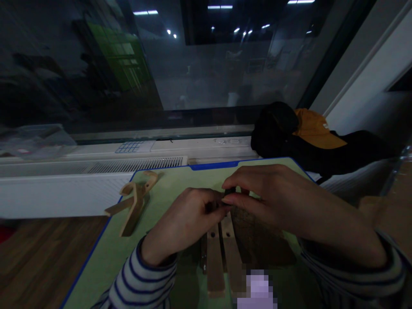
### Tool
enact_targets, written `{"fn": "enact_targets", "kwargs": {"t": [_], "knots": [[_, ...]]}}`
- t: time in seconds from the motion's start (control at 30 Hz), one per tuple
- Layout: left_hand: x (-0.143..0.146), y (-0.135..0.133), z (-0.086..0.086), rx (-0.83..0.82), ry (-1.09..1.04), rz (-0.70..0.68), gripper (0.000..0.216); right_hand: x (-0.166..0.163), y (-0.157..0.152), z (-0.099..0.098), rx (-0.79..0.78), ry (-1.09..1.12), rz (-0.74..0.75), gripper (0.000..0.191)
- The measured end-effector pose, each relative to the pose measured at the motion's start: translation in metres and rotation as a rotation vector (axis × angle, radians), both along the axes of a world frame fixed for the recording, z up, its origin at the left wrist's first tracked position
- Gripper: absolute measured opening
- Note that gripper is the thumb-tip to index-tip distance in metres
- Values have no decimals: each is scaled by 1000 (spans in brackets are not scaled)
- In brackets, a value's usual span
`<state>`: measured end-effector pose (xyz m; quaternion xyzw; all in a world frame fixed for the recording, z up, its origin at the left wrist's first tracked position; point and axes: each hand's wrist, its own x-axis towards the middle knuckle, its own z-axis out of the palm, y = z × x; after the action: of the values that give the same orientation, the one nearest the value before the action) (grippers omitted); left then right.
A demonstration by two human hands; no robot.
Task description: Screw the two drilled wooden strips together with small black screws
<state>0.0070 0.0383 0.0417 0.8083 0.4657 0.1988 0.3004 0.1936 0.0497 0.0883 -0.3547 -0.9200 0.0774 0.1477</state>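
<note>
My right hand [267, 189] pinches a small dark piece [229, 191] between thumb and fingertips. What kind of piece it is, I cannot make out. Close against it, my left hand [189, 219] is closed, with its thumb and fingers at the far end of two light wooden bars [215, 266]; what lies between those fingers is hidden. The bars lie side by side, pointing toward me, each with a dark hole. Under and beside them is a dark brown flat surface [257, 246], partly in shadow.
A joined wooden piece with curved arms [137, 206] lies on the left of the green, blue-edged table [174, 178]. Behind the table are a radiator [138, 165] and a window sill. A black bag [270, 133] and an orange cap [317, 128] sit at back right; a clear plastic box [38, 139] is far left.
</note>
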Motion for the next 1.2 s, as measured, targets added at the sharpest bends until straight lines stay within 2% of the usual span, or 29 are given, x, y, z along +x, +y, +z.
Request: {"fn": "enact_targets", "kwargs": {"t": [0.33,0.67,1.0,1.2], "knots": [[-1,1,-1,19,-44,28,17,-2,0,-1,20,-19,-17,18],[-2,3,-1,44,-9,52,19,-2,-3,5,-65,51,103,20],[-1,2,1,61,28,100,23,-3,0,0,-5,36,67,18],[-1,0,2,26,15,35,23,-4,1,-2,16,-13,13,15]]}}
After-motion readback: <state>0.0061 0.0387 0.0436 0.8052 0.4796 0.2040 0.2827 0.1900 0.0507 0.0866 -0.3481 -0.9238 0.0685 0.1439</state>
